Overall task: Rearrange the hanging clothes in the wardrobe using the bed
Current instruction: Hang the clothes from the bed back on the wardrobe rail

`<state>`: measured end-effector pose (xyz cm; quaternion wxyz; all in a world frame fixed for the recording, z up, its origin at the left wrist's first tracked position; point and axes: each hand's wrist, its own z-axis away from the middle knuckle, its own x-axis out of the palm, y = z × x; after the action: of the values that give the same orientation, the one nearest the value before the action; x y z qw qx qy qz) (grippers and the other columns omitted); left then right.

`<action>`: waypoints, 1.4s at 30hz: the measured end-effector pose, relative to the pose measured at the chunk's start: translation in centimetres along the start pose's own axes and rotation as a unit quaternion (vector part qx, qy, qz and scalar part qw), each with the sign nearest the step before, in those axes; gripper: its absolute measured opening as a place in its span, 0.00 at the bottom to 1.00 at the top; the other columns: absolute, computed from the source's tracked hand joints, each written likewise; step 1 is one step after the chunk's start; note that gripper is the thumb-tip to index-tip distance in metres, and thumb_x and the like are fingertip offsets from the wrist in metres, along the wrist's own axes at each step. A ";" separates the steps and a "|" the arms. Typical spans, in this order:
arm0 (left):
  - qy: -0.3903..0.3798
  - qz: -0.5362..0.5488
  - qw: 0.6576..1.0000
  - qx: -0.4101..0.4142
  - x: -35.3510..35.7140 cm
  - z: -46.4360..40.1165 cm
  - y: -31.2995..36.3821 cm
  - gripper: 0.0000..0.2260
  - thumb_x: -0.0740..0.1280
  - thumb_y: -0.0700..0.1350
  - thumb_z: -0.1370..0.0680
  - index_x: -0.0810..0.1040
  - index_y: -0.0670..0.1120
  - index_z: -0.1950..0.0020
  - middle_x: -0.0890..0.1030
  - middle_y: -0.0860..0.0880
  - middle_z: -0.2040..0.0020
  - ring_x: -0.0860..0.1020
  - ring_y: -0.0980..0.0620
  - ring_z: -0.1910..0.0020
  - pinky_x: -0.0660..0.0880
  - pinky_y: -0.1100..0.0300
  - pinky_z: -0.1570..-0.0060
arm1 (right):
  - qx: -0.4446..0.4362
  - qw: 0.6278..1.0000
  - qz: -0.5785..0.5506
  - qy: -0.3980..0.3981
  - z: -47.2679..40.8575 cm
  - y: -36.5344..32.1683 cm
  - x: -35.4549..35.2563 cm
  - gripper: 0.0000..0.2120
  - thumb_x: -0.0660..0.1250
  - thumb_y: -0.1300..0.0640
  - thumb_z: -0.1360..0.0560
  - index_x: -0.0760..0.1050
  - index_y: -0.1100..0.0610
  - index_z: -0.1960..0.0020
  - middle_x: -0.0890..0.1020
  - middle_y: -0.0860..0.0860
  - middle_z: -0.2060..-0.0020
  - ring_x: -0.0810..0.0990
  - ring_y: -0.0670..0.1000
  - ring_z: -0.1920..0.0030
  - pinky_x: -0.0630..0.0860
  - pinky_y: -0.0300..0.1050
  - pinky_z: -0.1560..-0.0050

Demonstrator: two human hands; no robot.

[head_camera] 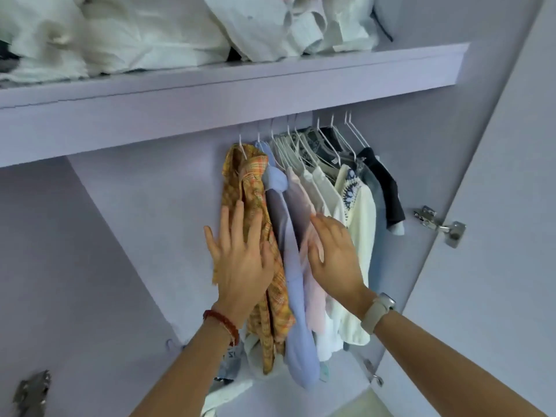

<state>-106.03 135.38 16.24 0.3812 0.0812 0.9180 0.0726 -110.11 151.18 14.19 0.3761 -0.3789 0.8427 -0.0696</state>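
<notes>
Wardrobe (496,176) holds shirts (304,236) on hangers (328,136); left hand (240,254) lies flat, fingers spread, on the orange shirt (249,188); right hand (334,254), fingers apart, parts the pale ones.

red bead bracelet (222,321), beige watch (379,312), bare arms

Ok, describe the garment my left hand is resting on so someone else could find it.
Look under the lilac shelf at the hanging row. It is the leftmost garment, under the left hand: an orange plaid shirt, the only checked piece beside plain blue, pink and white ones.
</notes>
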 end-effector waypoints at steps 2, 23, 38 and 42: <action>-0.031 0.014 0.999 0.029 2.0 1.2 1.9 0.21 0.56 0.45 0.26 0.71 0.44 0.33 0.68 0.40 0.31 0.65 0.39 0.31 0.57 0.35 0.35 | 0.038 0.997 0.064 -0.005 3.1 2.5 -2.0 0.19 0.62 0.63 0.28 0.73 0.66 0.38 0.77 0.63 0.42 0.74 0.65 0.40 0.70 0.61 0.39; -0.419 0.265 0.650 0.576 1.6 40.4 51.6 0.21 0.58 0.47 0.22 0.64 0.49 0.28 0.59 0.47 0.25 0.53 0.46 0.26 0.47 0.42 0.30 | 0.727 0.596 0.315 0.129 60.4 1.4 -39.8 0.19 0.57 0.58 0.22 0.67 0.61 0.33 0.70 0.57 0.33 0.65 0.56 0.32 0.63 0.51 0.34; -0.513 0.106 0.319 0.790 -5.2 78.7 67.4 0.26 0.53 0.52 0.20 0.47 0.55 0.25 0.41 0.50 0.23 0.41 0.46 0.25 0.45 0.43 0.29 | 0.876 0.298 0.293 0.242 97.4 -5.5 -57.0 0.14 0.56 0.65 0.25 0.68 0.69 0.41 0.74 0.66 0.44 0.72 0.64 0.44 0.67 0.56 0.43; -0.527 0.042 0.287 0.799 -3.6 82.9 67.0 0.26 0.52 0.57 0.20 0.42 0.60 0.26 0.35 0.52 0.24 0.36 0.45 0.26 0.43 0.37 0.31 | 0.892 0.248 0.302 0.227 104.6 -5.5 -60.1 0.19 0.55 0.63 0.25 0.63 0.69 0.36 0.68 0.65 0.36 0.71 0.64 0.41 0.67 0.60 0.40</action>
<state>-38.23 205.97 -26.18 0.5256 0.4046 0.1171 -0.7391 -9.19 206.41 -22.63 0.2604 0.5122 0.3466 -0.7414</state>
